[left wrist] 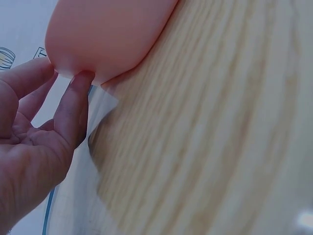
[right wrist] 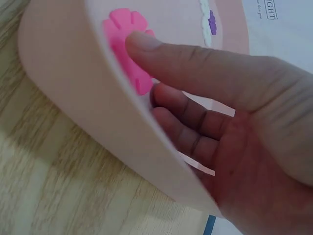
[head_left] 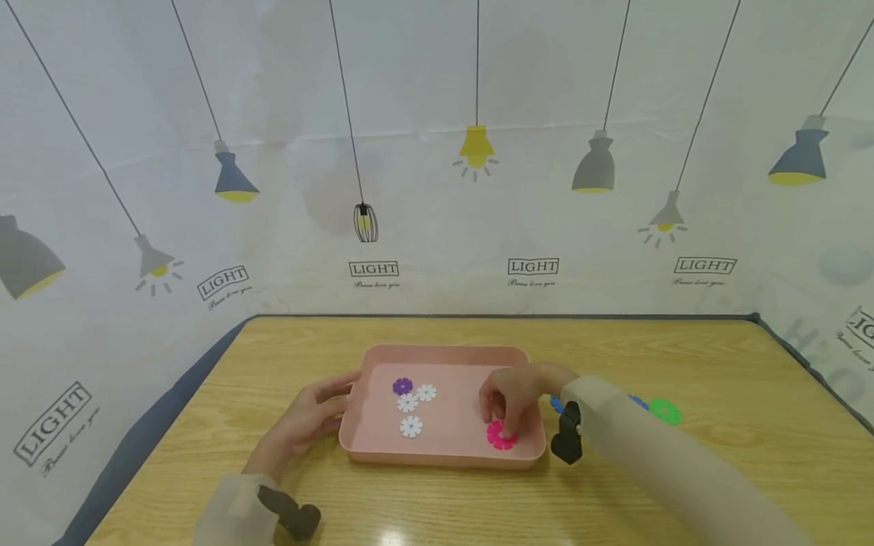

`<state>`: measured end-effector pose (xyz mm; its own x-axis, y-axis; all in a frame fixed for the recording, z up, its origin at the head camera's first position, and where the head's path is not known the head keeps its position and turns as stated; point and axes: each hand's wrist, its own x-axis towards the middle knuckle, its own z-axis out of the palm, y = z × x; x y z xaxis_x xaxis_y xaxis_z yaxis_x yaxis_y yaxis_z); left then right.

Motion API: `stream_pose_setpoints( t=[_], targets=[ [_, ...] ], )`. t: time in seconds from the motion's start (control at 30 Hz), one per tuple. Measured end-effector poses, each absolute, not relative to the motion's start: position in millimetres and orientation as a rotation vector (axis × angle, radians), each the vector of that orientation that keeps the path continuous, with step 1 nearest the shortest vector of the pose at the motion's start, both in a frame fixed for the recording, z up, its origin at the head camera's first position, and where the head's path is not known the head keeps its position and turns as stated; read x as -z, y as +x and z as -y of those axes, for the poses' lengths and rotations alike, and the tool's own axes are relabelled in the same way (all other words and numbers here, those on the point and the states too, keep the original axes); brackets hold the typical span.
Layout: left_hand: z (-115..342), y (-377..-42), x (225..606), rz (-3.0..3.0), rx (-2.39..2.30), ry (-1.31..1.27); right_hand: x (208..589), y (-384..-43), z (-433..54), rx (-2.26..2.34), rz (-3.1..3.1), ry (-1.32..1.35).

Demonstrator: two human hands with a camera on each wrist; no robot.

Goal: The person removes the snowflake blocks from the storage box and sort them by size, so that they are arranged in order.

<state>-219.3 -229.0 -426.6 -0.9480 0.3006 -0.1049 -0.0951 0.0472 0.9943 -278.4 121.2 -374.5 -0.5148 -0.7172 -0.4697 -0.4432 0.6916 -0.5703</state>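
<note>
Close to the near right corner of the pink tray [head_left: 454, 444], inside its wall, is a bright pink notched plastic disc [head_left: 497, 440], with petal-like lobes around its edge. The right hand [head_left: 520, 390] reaches over the tray's right side to it. Its thumb lies on the disc, while the middle and ring fingers curl inward toward the palm. The index finger is mostly hidden, so I cannot tell whether it pinches the disc against the thumb.

Toward the tray's left half lie a purple disc [head_left: 403, 386] and three white notched discs: an upper right one [head_left: 426, 392] and a middle one [head_left: 407, 403] beside each other near the purple, and a lower one [head_left: 411, 427] apart, nearer the front wall.

At the tray's left end, the left hand [head_left: 310, 413] rests its fingertips and thumb against the outer wall, the fingers spread apart.

Right of the tray, on the wood-grain table [head_left: 437, 497], are a green disc [head_left: 665, 412] and blue pieces [head_left: 639, 401] partly covered by the right sleeve [head_left: 655, 447] and wrist. Behind stands a pale backdrop [head_left: 423, 167] printed with hanging lamps and the word LIGHT.
</note>
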Motion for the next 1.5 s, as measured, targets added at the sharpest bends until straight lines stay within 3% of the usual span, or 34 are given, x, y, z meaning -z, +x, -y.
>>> stream_pose_setpoints(
  t=[0.93, 1.5],
  targets=[
    [227.9, -219.8, 422.8, -2.011, -1.997, 0.218, 379.4, -273.1, -124.2, 0.447, -2.282, -1.026],
    [227.1, -220.2, 426.4, -2.032, -1.994, 0.199, 357.8, -266.4, -145.3, 0.818, -2.359, -1.197]
  ],
)
